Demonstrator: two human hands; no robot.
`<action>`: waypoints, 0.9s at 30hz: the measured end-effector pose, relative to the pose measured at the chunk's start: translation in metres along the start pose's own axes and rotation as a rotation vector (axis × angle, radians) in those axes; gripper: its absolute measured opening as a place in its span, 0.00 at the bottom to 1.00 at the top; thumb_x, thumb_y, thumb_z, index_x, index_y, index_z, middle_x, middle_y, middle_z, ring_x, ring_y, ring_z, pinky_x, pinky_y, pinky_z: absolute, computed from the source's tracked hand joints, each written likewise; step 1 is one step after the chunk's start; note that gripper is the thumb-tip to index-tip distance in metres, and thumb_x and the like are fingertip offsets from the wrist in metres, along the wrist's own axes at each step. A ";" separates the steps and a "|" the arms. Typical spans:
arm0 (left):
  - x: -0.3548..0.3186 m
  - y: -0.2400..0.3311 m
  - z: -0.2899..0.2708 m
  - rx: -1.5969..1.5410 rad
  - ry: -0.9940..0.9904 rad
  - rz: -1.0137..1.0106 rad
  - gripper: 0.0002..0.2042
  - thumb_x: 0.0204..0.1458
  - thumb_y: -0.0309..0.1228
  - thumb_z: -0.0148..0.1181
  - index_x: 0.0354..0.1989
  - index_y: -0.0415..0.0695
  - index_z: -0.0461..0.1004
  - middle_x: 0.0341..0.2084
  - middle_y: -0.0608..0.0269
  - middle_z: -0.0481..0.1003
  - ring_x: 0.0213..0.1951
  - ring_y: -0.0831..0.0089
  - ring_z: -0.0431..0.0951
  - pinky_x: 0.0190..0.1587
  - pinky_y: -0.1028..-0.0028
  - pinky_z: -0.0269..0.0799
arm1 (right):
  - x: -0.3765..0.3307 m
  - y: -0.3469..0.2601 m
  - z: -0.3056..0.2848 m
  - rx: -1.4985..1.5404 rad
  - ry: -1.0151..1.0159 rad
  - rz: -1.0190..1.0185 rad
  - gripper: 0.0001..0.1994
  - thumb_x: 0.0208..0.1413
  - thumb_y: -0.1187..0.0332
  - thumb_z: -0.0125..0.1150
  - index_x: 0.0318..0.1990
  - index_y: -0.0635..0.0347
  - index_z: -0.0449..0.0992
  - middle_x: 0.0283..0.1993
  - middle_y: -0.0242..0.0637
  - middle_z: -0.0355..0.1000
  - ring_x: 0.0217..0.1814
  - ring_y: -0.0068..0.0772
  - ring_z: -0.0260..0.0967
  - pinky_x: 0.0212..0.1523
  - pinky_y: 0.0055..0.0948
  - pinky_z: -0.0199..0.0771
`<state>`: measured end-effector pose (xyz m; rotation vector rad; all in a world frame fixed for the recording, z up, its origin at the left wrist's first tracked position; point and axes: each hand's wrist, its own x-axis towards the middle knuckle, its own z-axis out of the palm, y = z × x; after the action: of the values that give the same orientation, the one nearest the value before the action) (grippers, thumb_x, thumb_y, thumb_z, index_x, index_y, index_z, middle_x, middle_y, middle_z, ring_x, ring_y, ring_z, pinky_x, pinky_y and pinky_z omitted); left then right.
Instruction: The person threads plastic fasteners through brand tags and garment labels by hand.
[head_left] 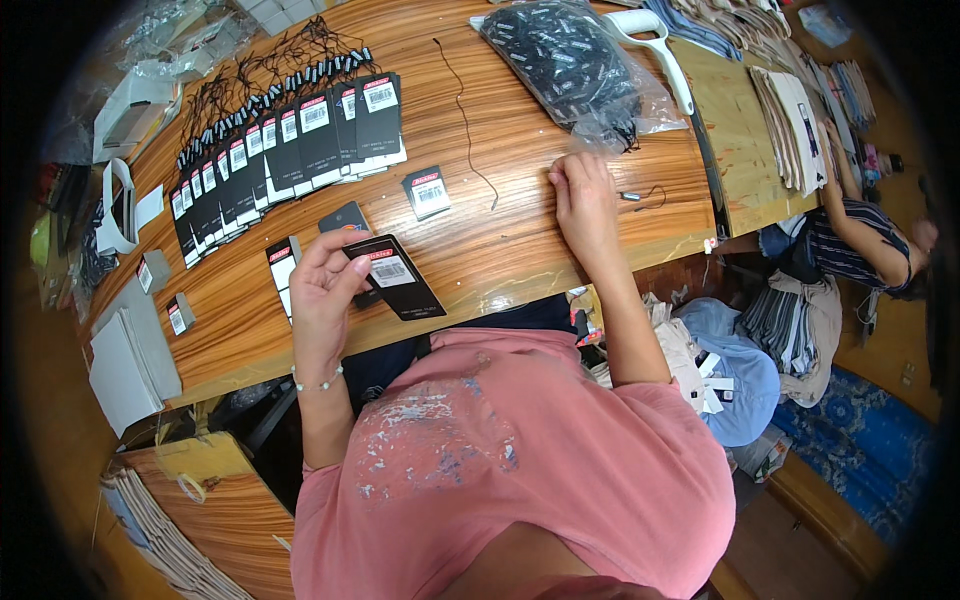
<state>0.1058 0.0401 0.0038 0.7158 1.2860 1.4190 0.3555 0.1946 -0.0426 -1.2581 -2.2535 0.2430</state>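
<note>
My left hand (328, 280) pinches a black hang tag (412, 298) with a white barcode sticker, just above the table's near edge. Under and beside it lie a dark card with a hole (343, 219) and a stack of barcode labels (281, 262). Fingertips together, my right hand (588, 205) hovers over the table; whatever it may hold is too small to make out. Beside it lies a short black tag string (630, 197). Between my hands sits a small pile of barcode labels (428, 192).
Strung black tags (285, 150) overlap in a row at the back left. A clear bag of tag strings (560, 65) and a white-handled tool (660, 50) lie at the back right. One long cord (468, 120) crosses the tabletop. Another person (865, 240) works beside folded garments (790, 130).
</note>
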 end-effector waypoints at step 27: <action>0.001 0.019 0.044 0.166 -0.001 0.207 0.08 0.47 0.20 0.52 0.37 0.35 0.67 0.31 0.59 0.74 0.34 0.79 0.74 0.37 0.80 0.72 | -0.008 -0.129 -0.034 0.794 -0.060 -0.103 0.06 0.40 0.84 0.54 0.28 0.67 0.67 0.25 0.38 0.67 0.25 0.26 0.66 0.27 0.21 0.66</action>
<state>0.1402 0.0573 0.0324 0.9851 1.3707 1.4871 0.2830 0.1145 0.0354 -0.7064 -1.9303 1.0233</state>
